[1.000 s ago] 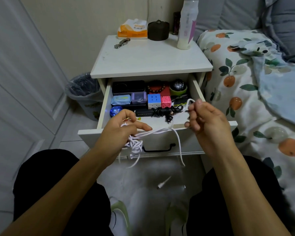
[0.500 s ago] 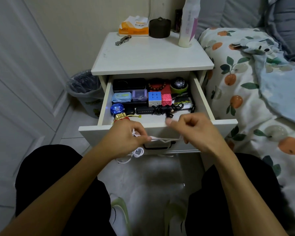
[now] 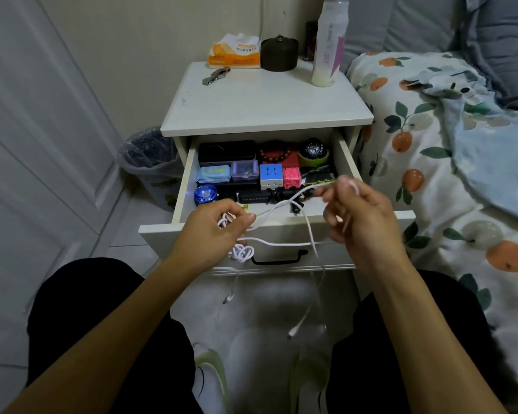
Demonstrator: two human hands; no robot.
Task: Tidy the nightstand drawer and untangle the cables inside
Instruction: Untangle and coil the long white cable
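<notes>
At frame centre, the left hand (image 3: 214, 224) pinches a knotted white cable (image 3: 243, 252) — thin, smooth, round cord — stretched to the right hand (image 3: 361, 215), blurred but pinching it too. Behind, the open white drawer (image 3: 186, 180) holds a glossy puzzle cube (image 3: 270, 175) and a coiled black cable (image 3: 284, 195).

White nightstand (image 3: 266, 109), white cable (image 3: 284, 243). In the drawer (image 3: 186, 186): a blue-faced cube (image 3: 270, 173) at twelve o'clock, pink cube (image 3: 291, 178) beside it, blue disc (image 3: 205, 194) at nine. Bedding (image 3: 416, 162) at three: orange fruit, green leaves, seemingly on cream.
</notes>
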